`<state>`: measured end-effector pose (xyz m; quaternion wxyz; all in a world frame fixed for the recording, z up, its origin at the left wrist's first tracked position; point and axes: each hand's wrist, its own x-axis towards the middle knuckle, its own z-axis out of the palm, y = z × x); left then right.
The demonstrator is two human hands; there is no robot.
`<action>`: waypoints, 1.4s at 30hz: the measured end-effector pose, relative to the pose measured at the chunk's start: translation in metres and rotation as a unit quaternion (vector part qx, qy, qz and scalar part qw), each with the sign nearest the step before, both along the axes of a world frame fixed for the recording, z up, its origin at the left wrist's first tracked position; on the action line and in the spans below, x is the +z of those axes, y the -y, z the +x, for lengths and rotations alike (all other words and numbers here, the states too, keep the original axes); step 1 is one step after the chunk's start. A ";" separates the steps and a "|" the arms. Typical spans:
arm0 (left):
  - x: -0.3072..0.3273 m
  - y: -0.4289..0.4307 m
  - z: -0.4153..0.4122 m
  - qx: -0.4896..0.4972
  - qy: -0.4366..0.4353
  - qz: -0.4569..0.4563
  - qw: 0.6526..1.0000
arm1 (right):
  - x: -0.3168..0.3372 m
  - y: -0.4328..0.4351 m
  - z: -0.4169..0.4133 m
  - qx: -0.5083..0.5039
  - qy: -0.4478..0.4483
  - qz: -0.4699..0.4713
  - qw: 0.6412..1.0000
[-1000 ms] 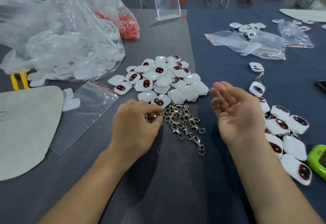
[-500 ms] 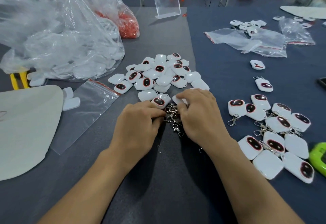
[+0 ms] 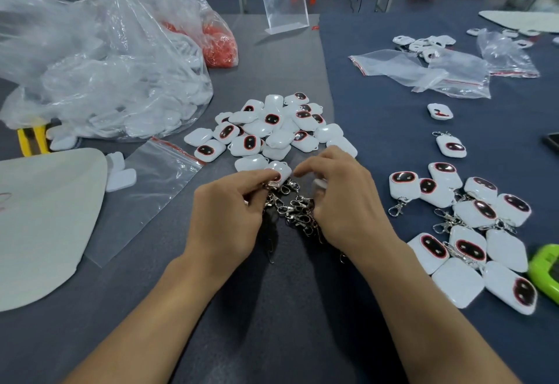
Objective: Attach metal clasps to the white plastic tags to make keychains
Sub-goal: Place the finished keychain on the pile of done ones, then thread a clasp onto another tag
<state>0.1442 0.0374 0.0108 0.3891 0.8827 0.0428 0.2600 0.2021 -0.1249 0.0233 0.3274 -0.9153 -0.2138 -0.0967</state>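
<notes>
To the outer side of my left hand (image 3: 230, 217), a flat clear zip bag (image 3: 145, 184) lies on the grey bench (image 3: 272, 308). That hand pinches a silver metal swivel clasp (image 3: 270, 185) between thumb and forefinger. Just past both hands sits the pile of white rounded-square plastic tags (image 3: 272, 129) with dark, red-rimmed faces. The heap of loose silver clasps (image 3: 298, 211) lies between the hands. My right hand (image 3: 341, 202) curls its fingers round a single white tag (image 3: 320, 183), which is blurred. To its right spread tags with clasps attached (image 3: 469, 217), then a bright green object (image 3: 544, 271).
</notes>
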 end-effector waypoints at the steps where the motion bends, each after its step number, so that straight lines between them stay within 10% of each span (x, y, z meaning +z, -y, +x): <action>1: 0.000 0.000 0.000 -0.002 -0.006 -0.020 1.000 | -0.001 0.001 -0.001 -0.009 0.001 0.027 1.000; 7: 0.003 0.001 -0.001 -0.004 -0.007 -0.050 0.999 | 0.003 -0.001 -0.004 -0.057 -0.111 0.326 0.937; 14: 0.004 0.002 -0.002 -0.015 0.018 -0.124 0.992 | 0.011 -0.011 -0.016 0.040 -0.464 0.562 0.684; 21: 0.005 0.000 0.003 -0.075 0.010 -0.218 0.973 | 0.007 -0.016 -0.022 0.038 -0.327 0.352 0.876; 29: 0.005 0.002 0.003 -0.076 0.013 -0.225 0.971 | 0.003 -0.011 -0.020 -0.009 -0.219 0.297 0.930; 42: 0.016 -0.010 0.002 -0.175 -0.084 -0.407 0.893 | 0.011 -0.003 -0.019 0.097 -0.313 0.422 0.845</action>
